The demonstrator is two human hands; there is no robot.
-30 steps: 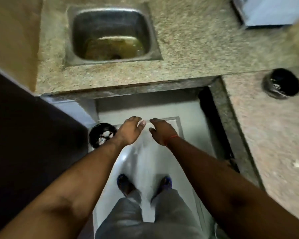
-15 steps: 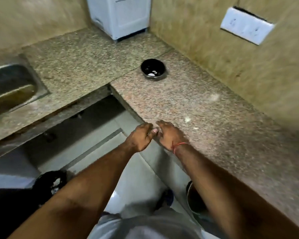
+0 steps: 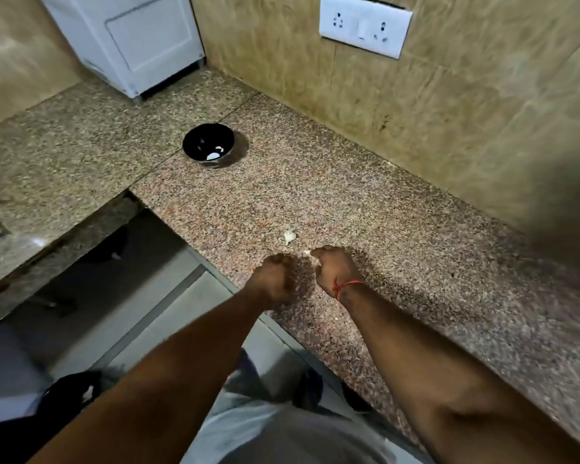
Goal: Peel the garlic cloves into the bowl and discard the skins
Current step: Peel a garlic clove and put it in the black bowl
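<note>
We hover both hands over the counter [image 3: 399, 229] edge: left hand [image 3: 275, 279] curled, apparently empty, right hand [image 3: 337, 267] pinching a pale scrap [image 3: 307, 252], perhaps skin. A garlic clove [image 3: 289, 236] lies just beyond them; the bowl [image 3: 208, 146] sits well beyond it. Best gather clove and scraps gently. No readable writing anywhere.

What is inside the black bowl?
Inside the black bowl lie a few small white pieces, probably peeled garlic, near its front wall. The near rim hides a little of the bottom, so there may be more.
</note>
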